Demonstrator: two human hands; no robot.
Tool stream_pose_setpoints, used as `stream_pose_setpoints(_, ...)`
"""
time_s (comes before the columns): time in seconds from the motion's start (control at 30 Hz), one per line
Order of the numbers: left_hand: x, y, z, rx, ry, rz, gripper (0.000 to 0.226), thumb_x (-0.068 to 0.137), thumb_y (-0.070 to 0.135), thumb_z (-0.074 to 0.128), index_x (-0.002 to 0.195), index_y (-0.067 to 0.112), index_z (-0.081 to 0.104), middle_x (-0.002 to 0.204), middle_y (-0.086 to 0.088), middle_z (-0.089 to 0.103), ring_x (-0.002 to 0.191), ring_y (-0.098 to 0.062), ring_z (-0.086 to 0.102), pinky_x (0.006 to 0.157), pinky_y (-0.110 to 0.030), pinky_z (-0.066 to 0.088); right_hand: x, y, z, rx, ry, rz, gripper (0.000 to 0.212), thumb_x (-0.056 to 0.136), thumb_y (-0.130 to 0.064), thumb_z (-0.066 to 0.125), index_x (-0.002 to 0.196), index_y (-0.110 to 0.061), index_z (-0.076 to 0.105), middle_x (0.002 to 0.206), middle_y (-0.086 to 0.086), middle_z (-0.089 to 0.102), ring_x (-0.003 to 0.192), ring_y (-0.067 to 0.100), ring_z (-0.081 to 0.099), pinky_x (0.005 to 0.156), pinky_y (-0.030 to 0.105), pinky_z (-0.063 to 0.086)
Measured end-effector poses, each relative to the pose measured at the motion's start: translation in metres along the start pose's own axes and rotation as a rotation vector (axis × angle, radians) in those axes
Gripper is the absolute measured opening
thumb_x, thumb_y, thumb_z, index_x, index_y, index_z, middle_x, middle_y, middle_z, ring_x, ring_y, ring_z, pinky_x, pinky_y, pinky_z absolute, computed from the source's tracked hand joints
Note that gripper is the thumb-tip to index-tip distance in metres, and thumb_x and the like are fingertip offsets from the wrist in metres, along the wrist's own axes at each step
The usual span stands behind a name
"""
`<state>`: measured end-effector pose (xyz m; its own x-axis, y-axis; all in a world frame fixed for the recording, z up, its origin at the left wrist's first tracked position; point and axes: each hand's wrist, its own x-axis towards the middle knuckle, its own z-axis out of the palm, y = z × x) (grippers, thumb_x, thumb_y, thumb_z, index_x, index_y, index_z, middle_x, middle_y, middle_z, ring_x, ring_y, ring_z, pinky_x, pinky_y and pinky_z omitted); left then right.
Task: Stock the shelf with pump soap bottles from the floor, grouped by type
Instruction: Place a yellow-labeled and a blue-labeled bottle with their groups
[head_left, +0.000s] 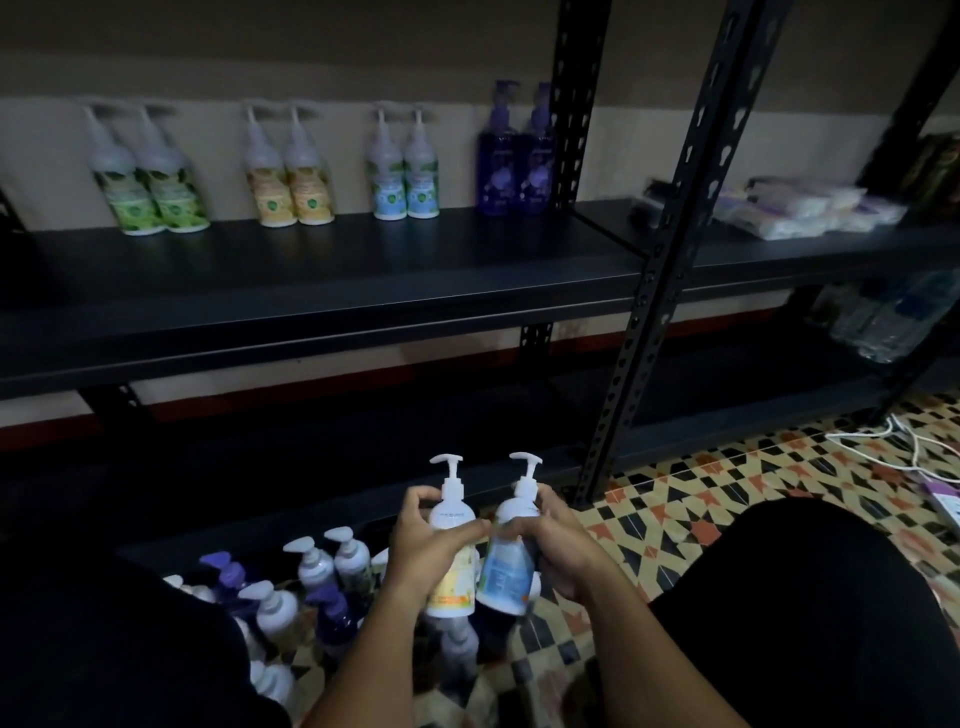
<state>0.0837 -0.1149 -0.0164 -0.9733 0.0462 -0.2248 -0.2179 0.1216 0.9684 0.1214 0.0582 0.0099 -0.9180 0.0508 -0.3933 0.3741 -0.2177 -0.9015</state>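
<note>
While the left hand (436, 545) wraps the yellow bottle (453, 551) and the right hand (558, 551) wraps the blue bottle (511, 561), both are above the floor pile (291, 597). Put each beside its matching pair on the shelf (311, 270), standing up straight.

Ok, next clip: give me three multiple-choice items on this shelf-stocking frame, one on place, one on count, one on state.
1. Where do the two dark purple pump bottles stand on the black metal shelf?
A far left
B middle
C right end of the row

2. How many bottle pairs stand there?
A two
B four
C six

3. What does the left hand hold?
A nothing
B yellow-labelled white pump bottle
C cloth

C: beside the upright. B: green, yellow, blue, purple. B: fingers curl round it.
</note>
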Motion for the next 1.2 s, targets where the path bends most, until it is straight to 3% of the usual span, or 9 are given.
stream_pose_setpoints(0.2, 0.004, 0.001, -0.003, -0.034, -0.02, 0.073, 0.029, 0.081, 0.03, 0.088, 0.105, 0.027, 0.073, 0.093, 0.002, 0.079, 0.081, -0.016, 0.075, 0.066, -0.029, 0.058, 0.005, 0.012, -0.002, -0.012, 0.067, -0.17, 0.041, 0.073, -0.018, 0.091, 0.105, -0.013, 0.067, 0.092, 0.014, 0.071, 0.08, 0.028, 0.07, 0.075, 0.045, 0.06)
stream_pose_setpoints(0.4, 0.001, 0.002, 0.002, -0.002, -0.075, 0.091, 0.018, 0.099, 0.029, 0.07, 0.115, 0.023, 0.065, 0.094, -0.006, 0.073, 0.065, -0.003, 0.067, 0.055, -0.015, 0.049, 0.007, 0.019, -0.001, 0.0, 0.16, -0.216, 0.039, 0.066, -0.017, 0.08, 0.093, -0.008, 0.054, 0.077, 0.009, 0.058, 0.071, 0.026, 0.059, 0.066, 0.041, 0.052)
stream_pose_setpoints(0.53, 0.001, -0.001, 0.004, 0.023, -0.078, 0.095, 0.025, 0.101, 0.031, 0.066, 0.122, 0.021, 0.06, 0.092, -0.005, 0.072, 0.061, -0.002, 0.066, 0.054, -0.016, 0.05, 0.012, 0.023, -0.001, 0.053, 0.161, -0.192, 0.042, 0.067, -0.015, 0.08, 0.096, -0.007, 0.051, 0.08, 0.012, 0.056, 0.071, 0.028, 0.058, 0.067, 0.044, 0.052)
stream_pose_setpoints(0.63, 0.0, -0.005, 0.002, 0.105, -0.078, 0.12, 0.043, 0.089, 0.042, 0.079, 0.125, 0.032, 0.058, 0.11, 0.004, 0.069, 0.087, 0.0, 0.068, 0.069, -0.014, 0.051, 0.016, 0.024, -0.003, 0.15, 0.118, -0.129, 0.037, 0.063, -0.022, 0.079, 0.091, -0.015, 0.055, 0.088, 0.015, 0.054, 0.078, 0.031, 0.054, 0.073, 0.048, 0.047)
stream_pose_setpoints(0.73, -0.002, -0.007, 0.002, 0.205, -0.067, 0.129, 0.065, 0.073, 0.041, 0.093, 0.125, 0.039, 0.054, 0.119, 0.013, 0.048, 0.104, -0.001, 0.059, 0.072, -0.006, 0.044, 0.018, 0.022, -0.006, 0.251, 0.091, -0.068, 0.033, 0.055, -0.02, 0.07, 0.086, -0.019, 0.057, 0.093, 0.017, 0.051, 0.084, 0.034, 0.05, 0.079, 0.051, 0.042)
stream_pose_setpoints(0.87, 0.001, -0.011, 0.002, 0.252, 0.005, 0.146, 0.072, 0.066, 0.025, 0.094, 0.118, 0.043, 0.047, 0.119, 0.005, 0.048, 0.104, -0.008, 0.057, 0.069, -0.011, 0.043, 0.013, 0.021, -0.007, 0.308, 0.013, -0.044, 0.047, 0.059, -0.006, 0.062, 0.105, -0.015, 0.061, 0.095, 0.017, 0.055, 0.084, 0.033, 0.055, 0.075, 0.048, 0.05)
stream_pose_setpoints(1.0, 0.002, -0.013, 0.0, 0.197, 0.094, 0.168, 0.068, 0.056, 0.036, 0.095, 0.107, 0.045, 0.051, 0.11, 0.005, 0.064, 0.097, -0.007, 0.064, 0.078, -0.03, 0.055, 0.013, 0.022, -0.011, 0.308, -0.07, -0.07, 0.059, 0.07, 0.002, 0.066, 0.127, -0.009, 0.06, 0.104, 0.021, 0.064, 0.091, 0.038, 0.064, 0.082, 0.051, 0.056)
stream_pose_setpoints(1.13, -0.001, -0.01, 0.0, 0.168, 0.108, 0.214, 0.06, 0.065, 0.026, 0.095, 0.111, 0.041, 0.059, 0.104, 0.01, 0.068, 0.089, 0.005, 0.064, 0.076, -0.027, 0.058, 0.012, 0.026, -0.012, 0.279, -0.035, -0.094, 0.07, 0.068, -0.005, 0.088, 0.133, -0.009, 0.061, 0.118, 0.026, 0.067, 0.102, 0.04, 0.069, 0.085, 0.053, 0.058)
stream_pose_setpoints(1.2, -0.002, -0.008, 0.001, 0.152, 0.09, 0.225, 0.057, 0.071, 0.018, 0.091, 0.115, 0.039, 0.06, 0.103, 0.011, 0.069, 0.085, 0.005, 0.067, 0.07, -0.019, 0.056, 0.008, 0.027, -0.009, 0.271, -0.001, -0.112, 0.064, 0.066, -0.004, 0.088, 0.125, -0.005, 0.065, 0.107, 0.024, 0.069, 0.094, 0.037, 0.07, 0.078, 0.048, 0.06)
